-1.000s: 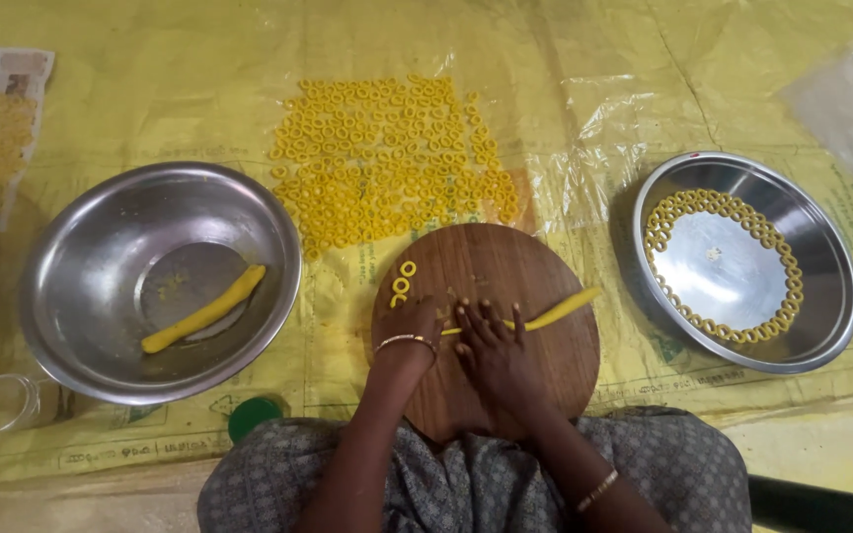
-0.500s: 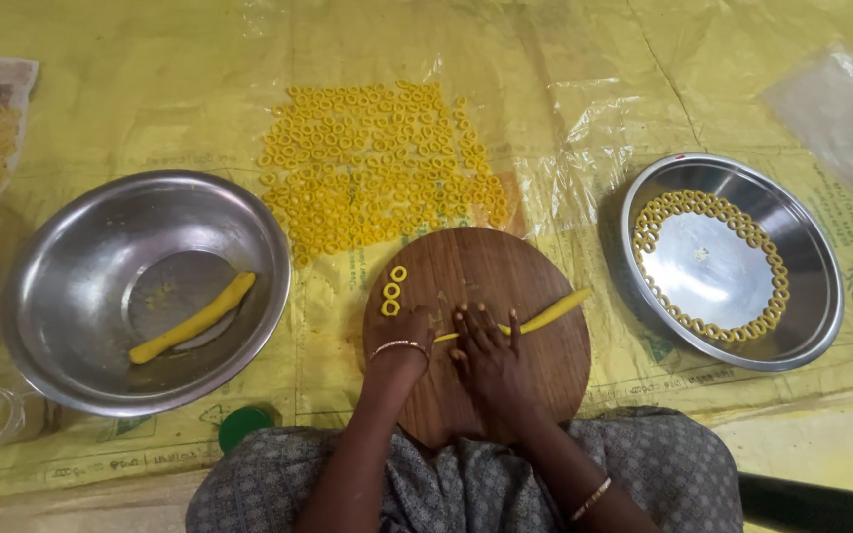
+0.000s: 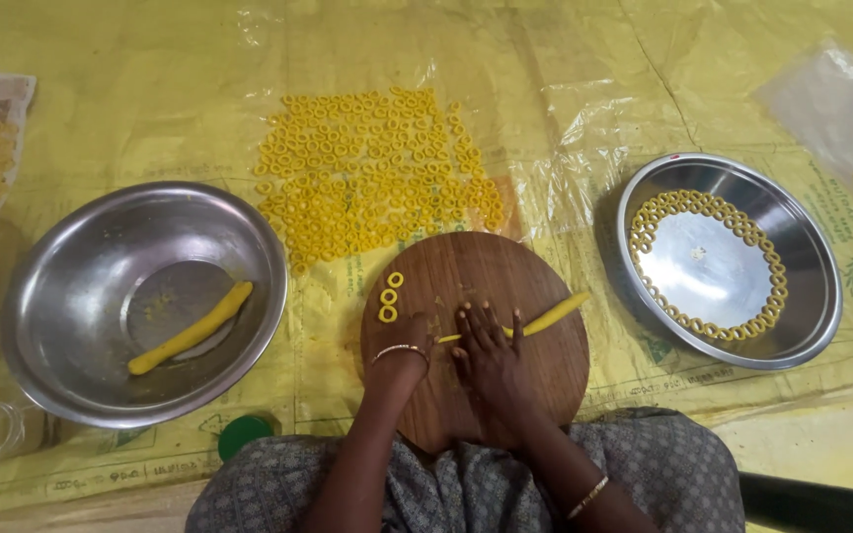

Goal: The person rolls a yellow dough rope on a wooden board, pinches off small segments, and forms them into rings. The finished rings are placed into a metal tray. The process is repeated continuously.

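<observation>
Right hand (image 3: pixel 491 350) fingers flat, open on dough rope (image 3: pixel 545 318), left hand (image 3: pixel 409 336) fingers unclear, steel bowls flanking board (image 3: pixel 535 395)

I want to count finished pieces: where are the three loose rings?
The three small yellow dough rings lie on the round wooden board's upper left, just above the left hand.

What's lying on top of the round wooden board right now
On the wooden board lie three small yellow dough rings and a thin yellow dough rope. The right hand covers the rope's near end; the left hand hides whatever is beneath it.
</observation>
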